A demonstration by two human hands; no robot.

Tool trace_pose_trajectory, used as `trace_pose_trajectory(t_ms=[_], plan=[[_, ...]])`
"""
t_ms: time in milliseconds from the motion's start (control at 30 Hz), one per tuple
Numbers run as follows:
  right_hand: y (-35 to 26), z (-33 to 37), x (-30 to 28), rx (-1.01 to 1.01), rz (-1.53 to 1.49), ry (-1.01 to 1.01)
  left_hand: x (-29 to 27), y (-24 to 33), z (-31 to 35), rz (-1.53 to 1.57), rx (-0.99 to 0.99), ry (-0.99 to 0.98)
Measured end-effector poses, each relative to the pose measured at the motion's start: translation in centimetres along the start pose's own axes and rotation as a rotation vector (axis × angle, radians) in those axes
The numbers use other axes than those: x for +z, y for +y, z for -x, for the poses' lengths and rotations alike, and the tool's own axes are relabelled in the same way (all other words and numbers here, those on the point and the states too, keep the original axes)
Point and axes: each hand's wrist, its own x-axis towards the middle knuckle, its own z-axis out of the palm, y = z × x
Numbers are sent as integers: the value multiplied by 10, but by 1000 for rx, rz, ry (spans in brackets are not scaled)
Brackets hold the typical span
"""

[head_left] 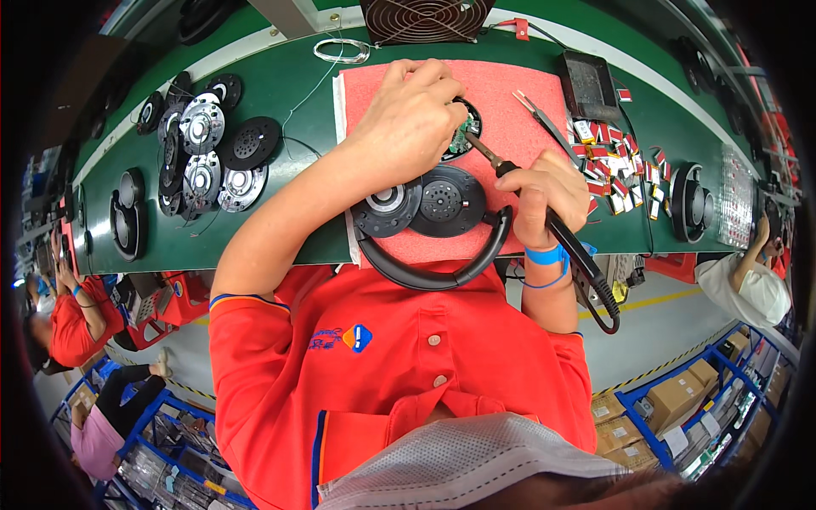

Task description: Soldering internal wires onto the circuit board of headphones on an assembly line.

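Note:
My right hand [548, 200] grips a soldering iron [507, 167], its tip reaching the green circuit board [465, 127] inside a round black ear cup. Over that cup's left side is my left hand [412, 119], fingers bent and pressed together; whatever they pinch is hidden. Nearer to me lies a black headphone headband [442, 279], curving below two round parts: a black speaker plate [446, 202] and an ear cup with a silver ring [385, 201], partly under my left forearm. All rest on a pink foam mat [501, 81].
Tweezers [544, 117] lie on the mat's right side. Beyond are a black tray [588, 83] and a pile of small batteries [619, 166]. Speaker discs [204, 127] are heaped at left, a wire coil [342, 51] and a fan grille [425, 19] at the back. Other people work at both sides.

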Motion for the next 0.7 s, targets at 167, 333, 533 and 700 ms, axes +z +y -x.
trace_pose_trajectory(t_ms=[167, 333, 533, 700], plan=[[1, 11, -9, 24, -2, 80, 1, 0, 2, -15, 24, 65], [-25, 57, -36, 72, 58, -326, 5, 0, 9, -56, 14, 13], [-42, 79, -25, 99, -80, -524, -63, -46, 28, 35, -189, -125], [-40, 72, -42, 12, -98, -554, -125, -174, 53, -369, -561, -166]])
